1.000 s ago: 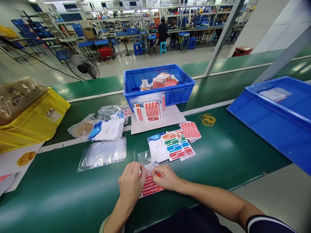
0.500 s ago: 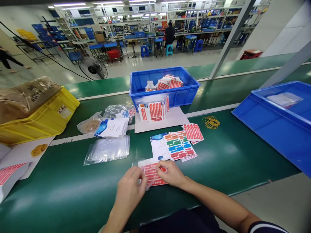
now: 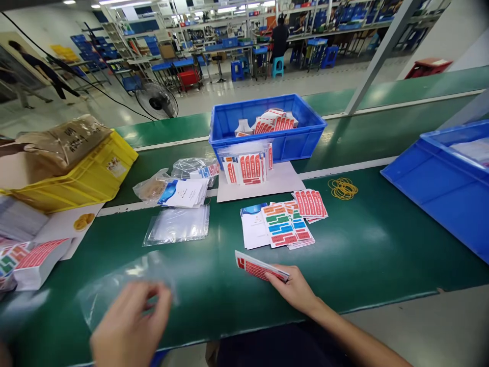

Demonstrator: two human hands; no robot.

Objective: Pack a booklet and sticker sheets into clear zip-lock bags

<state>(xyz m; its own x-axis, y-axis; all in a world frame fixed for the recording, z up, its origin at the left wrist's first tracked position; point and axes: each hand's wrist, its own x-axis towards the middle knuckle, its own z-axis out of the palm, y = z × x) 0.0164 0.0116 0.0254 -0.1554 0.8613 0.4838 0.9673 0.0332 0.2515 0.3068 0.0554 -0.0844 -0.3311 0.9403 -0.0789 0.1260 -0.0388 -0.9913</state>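
Red-printed cards (image 3: 255,267) now seem unbagged.
Right hand (image 3: 294,289) pinches them near counter's (image 3: 208,303) front edge; left hand (image 3: 132,321) blurred, grip unclear.

The hands, together over the red-and-white cards half a second ago, are now well apart. The right hand (image 3: 294,290) alone holds the red-and-white cards (image 3: 254,267), which are raised and tilted so that they show nearly edge-on rather than face up. The left hand (image 3: 132,323) has moved to the lower left and is blurred. The clear bag (image 3: 114,285), earlier over the cards, is off them and spread out at the left hand — whether gripped cannot be determined. The view has shifted: multicoloured cards (image 3: 11,260) enter at lower left, and a walking person (image 3: 46,71) — previously only partly visible — shows more fully at upper left.
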